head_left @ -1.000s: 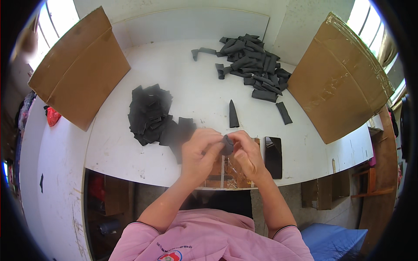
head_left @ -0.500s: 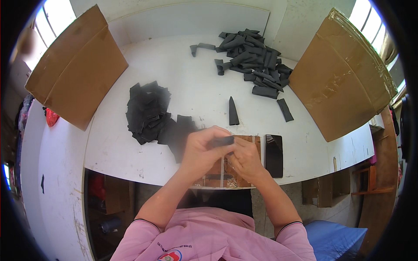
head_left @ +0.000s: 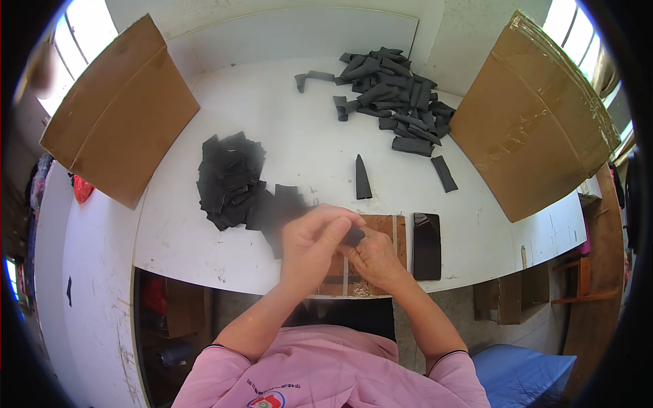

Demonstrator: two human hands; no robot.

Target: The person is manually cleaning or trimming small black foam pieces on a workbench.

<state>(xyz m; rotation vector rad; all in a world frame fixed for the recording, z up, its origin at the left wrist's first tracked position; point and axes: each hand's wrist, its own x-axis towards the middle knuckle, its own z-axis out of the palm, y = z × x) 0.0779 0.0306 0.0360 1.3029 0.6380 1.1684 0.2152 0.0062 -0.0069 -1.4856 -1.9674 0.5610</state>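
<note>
My left hand (head_left: 306,245) and my right hand (head_left: 378,258) meet above a brown, taped board (head_left: 390,234) at the table's front edge. Between them they grip a small dark grey fabric tube (head_left: 354,236), partly covered by my fingers. Flat black fabric pieces (head_left: 286,197) lie just beyond my left hand, joining a heap of flat black pieces (head_left: 231,177) to the left. Past the board stands a pointed dark fabric piece (head_left: 363,180). A single grey tube (head_left: 444,174) lies farther right, in front of a big pile of rolled grey tubes (head_left: 401,88).
A black phone-like slab (head_left: 426,246) lies right of the board. Cardboard panels rise at the left (head_left: 122,112) and right (head_left: 534,122) of the white table (head_left: 286,122). Below it on the right are an open carton (head_left: 510,299) and a blue item (head_left: 524,374).
My left hand has turned and its fingers have shifted over the dark tube, which now shows less and points more downward. Both hands stay together; the piles look the same.
</note>
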